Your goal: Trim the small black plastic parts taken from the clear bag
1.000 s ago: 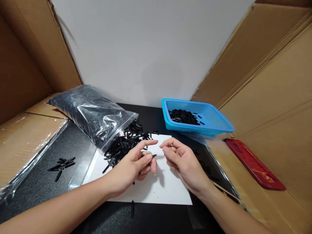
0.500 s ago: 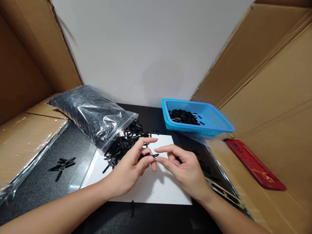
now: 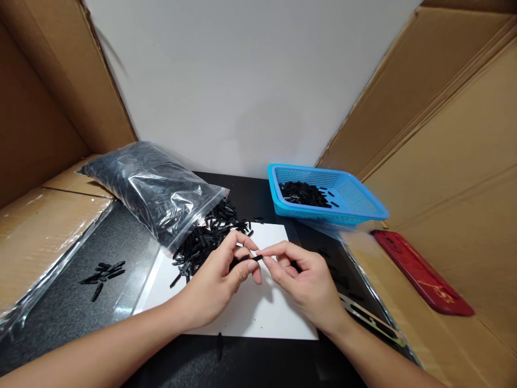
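In the head view, the left hand [image 3: 221, 272] grasps a few black pieces, uncountable, at centre frame; the right hand's [image 3: 305, 277] fingers pinch the tip of one black piece [image 3: 256, 258]. The work seems only partway: one blue basket [image 3: 355, 214], right of centre, holds a modest pile, while one heap [image 3: 200, 245] on one white sheet [image 3: 278, 318] and one full bag [image 3: 149, 183], both left of centre, look unhandled. About seven loose pieces [image 3: 103, 274] lie far left.

A slim black strip [image 3: 257, 258] sits between the fingers [image 3: 241, 270], its right end tilted slightly upward.
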`<control>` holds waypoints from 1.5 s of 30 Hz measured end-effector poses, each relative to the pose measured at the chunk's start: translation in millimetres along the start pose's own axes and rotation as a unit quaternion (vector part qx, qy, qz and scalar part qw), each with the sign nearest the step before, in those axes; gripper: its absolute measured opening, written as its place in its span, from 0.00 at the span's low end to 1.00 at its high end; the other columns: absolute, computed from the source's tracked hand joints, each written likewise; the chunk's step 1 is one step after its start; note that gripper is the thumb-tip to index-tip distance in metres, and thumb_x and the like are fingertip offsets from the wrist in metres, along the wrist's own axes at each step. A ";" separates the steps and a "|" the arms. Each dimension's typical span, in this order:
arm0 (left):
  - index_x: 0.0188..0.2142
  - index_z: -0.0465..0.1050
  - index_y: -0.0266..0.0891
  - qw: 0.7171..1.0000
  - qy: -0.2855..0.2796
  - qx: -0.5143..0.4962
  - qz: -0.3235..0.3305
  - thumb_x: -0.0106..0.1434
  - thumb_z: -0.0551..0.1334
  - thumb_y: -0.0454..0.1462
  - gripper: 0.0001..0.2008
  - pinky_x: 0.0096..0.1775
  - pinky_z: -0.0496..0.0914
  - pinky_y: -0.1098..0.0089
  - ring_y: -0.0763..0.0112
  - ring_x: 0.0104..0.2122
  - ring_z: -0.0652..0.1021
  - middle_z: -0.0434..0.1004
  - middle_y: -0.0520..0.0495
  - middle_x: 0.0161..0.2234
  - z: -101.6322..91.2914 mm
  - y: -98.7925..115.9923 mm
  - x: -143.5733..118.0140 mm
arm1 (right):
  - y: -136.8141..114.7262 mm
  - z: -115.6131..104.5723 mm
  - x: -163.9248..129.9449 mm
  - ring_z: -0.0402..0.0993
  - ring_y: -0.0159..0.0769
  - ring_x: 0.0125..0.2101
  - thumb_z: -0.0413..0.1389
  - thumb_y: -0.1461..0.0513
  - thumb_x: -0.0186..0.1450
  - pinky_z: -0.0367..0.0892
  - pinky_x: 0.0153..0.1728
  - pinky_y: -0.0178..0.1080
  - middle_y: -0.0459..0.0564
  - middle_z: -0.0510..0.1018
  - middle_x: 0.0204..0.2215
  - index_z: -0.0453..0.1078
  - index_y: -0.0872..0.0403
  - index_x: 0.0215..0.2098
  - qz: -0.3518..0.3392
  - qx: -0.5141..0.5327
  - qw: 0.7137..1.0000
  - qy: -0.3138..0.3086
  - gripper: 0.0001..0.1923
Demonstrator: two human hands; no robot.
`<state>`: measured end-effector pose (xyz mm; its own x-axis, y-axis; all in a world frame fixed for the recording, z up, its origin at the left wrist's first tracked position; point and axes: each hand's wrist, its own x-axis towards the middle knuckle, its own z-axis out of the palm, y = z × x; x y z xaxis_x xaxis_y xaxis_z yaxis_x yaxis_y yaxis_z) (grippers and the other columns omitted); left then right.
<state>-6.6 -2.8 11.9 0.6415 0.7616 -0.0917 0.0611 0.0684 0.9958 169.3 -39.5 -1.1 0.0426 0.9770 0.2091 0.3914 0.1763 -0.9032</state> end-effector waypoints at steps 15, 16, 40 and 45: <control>0.37 0.58 0.43 1.000 -0.011 -0.002 -0.026 0.69 0.56 0.40 0.06 0.26 0.52 0.72 0.79 0.20 0.57 0.71 0.57 0.28 2.1 2.9 -0.9 | -5.0 -0.9 0.4 0.49 0.28 0.17 0.54 0.61 0.61 0.49 0.21 0.34 0.37 0.50 0.15 0.70 0.54 0.24 -0.027 -0.050 0.998 0.004 0.09; 0.37 0.58 0.43 1.000 -0.015 -0.008 -0.026 0.69 0.56 0.40 0.06 0.26 0.52 0.72 0.79 0.20 0.57 0.71 0.57 0.28 2.2 2.6 -0.9 | -5.4 -1.1 0.1 0.49 0.28 0.17 0.54 0.61 0.61 0.49 0.20 0.34 0.37 0.50 0.15 0.70 0.53 0.24 -0.027 -0.049 0.998 0.006 0.08; 0.40 0.58 0.43 0.998 -0.001 -0.052 -0.017 0.69 0.55 0.40 0.06 0.24 0.51 0.73 0.80 0.20 0.57 0.70 0.57 0.28 -1.1 -1.4 2.5 | 3.2 -5.7 2.3 0.49 0.28 0.18 0.58 0.59 0.63 0.48 0.21 0.35 0.38 0.54 0.15 0.81 0.56 0.36 -0.028 -0.013 0.999 -0.009 0.11; 0.39 0.59 0.40 0.976 0.006 -0.205 -0.076 0.57 0.54 0.27 0.11 0.23 0.46 0.73 0.81 0.20 0.54 0.72 0.54 0.29 -0.6 2.4 6.3 | 5.0 -6.1 4.6 0.49 0.28 0.18 0.60 0.58 0.61 0.49 0.20 0.35 0.38 0.56 0.15 0.81 0.56 0.35 -0.001 0.008 1.000 0.018 0.11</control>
<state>-2.8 2.5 13.7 0.6396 0.7297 -0.2417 -0.1579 0.4324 0.8878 177.1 -34.9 -2.4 0.0752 0.9714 0.2251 0.3776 0.1811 -0.9081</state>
